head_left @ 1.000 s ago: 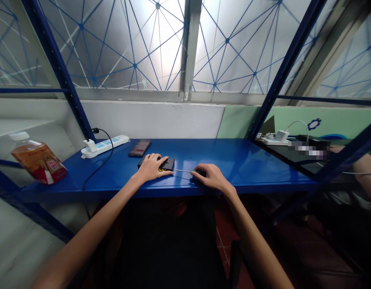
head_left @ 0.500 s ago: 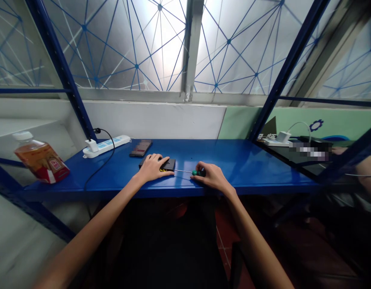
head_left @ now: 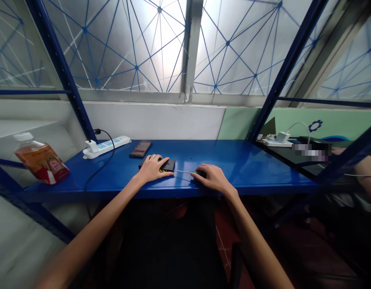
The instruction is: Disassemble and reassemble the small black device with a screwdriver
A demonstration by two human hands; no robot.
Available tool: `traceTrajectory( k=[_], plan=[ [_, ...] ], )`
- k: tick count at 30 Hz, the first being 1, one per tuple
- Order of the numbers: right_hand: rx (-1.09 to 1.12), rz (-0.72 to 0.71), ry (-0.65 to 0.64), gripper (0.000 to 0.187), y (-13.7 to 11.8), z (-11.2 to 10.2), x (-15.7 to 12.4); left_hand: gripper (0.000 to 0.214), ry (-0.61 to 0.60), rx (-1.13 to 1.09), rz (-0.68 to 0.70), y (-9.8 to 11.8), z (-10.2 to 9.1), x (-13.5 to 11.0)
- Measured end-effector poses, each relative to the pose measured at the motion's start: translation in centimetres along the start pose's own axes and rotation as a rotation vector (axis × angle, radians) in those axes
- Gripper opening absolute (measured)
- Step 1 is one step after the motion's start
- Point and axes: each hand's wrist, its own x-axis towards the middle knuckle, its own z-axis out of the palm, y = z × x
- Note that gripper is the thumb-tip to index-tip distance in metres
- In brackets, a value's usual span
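Observation:
My left hand lies over a flat black box, its fingers on top and its thumb along the near side. A yellow-and-black striped strip shows on that side. In my right hand is a screwdriver with a green and black handle, mostly covered by my fingers. Its thin metal shaft points left and reaches the right end of the box. Whether the tip sits in a screw is too small to tell.
The blue table carries a phone, a white power strip with a black cable, and a tilted bottle at the left. Blue uprights frame both sides. Another person's arm is at far right.
My right fingers have shifted around the screwdriver handle, so the thumb now covers more of its green part. My left hand and the box have stayed in place.

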Motion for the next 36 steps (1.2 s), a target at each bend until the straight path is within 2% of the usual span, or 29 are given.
traceTrajectory(
  k=[10, 17, 22, 25, 30, 36],
  plan=[
    [0.066, 0.005, 0.078, 0.029, 0.9, 0.5, 0.4, 0.081, -0.002, 0.007, 0.006, -0.1, 0.1, 0.0],
    [0.089, 0.07, 0.019, 0.023, 0.5, 0.3, 0.3, 0.082, -0.012, 0.01, 0.004, -0.1, 0.1, 0.1],
    [0.1, 0.073, 0.034, 0.025, 0.8, 0.2, 0.3, 0.079, 0.01, -0.01, 0.004, -0.1, -0.1, 0.0],
    [0.127, 0.077, 0.048, 0.026, 1.0, 0.1, 0.2, 0.07, 0.091, -0.043, 0.027, 0.1, -0.6, 0.0],
    [0.157, 0.07, 0.055, 0.026, 0.9, 0.2, 0.3, 0.04, 0.241, -0.149, 0.17, 0.7, -1.4, 0.3],
    [0.183, 0.051, 0.061, 0.024, 0.5, 0.5, 0.5, 0.029, 0.292, -0.158, 0.292, 0.8, -1.3, 0.2]
  ],
)
